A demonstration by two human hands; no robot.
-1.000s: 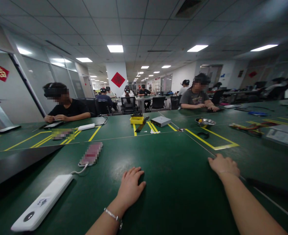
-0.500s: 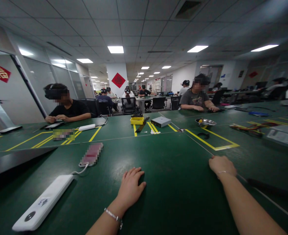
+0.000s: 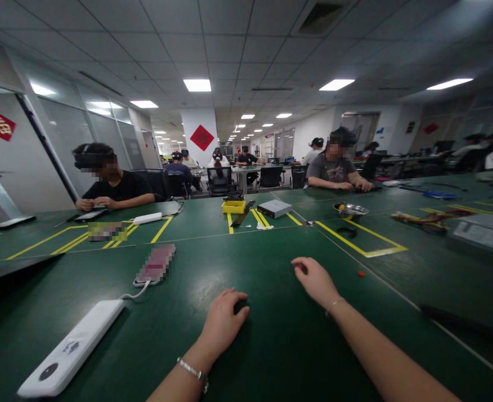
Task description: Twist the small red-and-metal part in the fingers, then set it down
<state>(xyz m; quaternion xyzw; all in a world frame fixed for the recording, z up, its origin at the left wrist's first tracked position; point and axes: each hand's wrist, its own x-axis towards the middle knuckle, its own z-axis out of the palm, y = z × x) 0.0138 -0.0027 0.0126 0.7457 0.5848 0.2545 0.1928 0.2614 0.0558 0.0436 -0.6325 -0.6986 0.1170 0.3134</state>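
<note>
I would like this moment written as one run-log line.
left hand: open | right hand: curled, grip unclear | small red-orange object: on green table, right of right hand | white device: left of left hand

The green tabletop [image 3: 263, 262] looks smooth — softly glossy. The long white device [image 3: 91, 326] resembles sleek plastic, the bowl [image 3: 358, 210] shiny metal.

We are looking from head height, facing forward and slightly down across the table [image 3: 271, 357], seeing the left hand [image 3: 221, 320] and right hand [image 3: 316, 283] close by, the ceiling [image 3: 225, 44] overhead.
</note>
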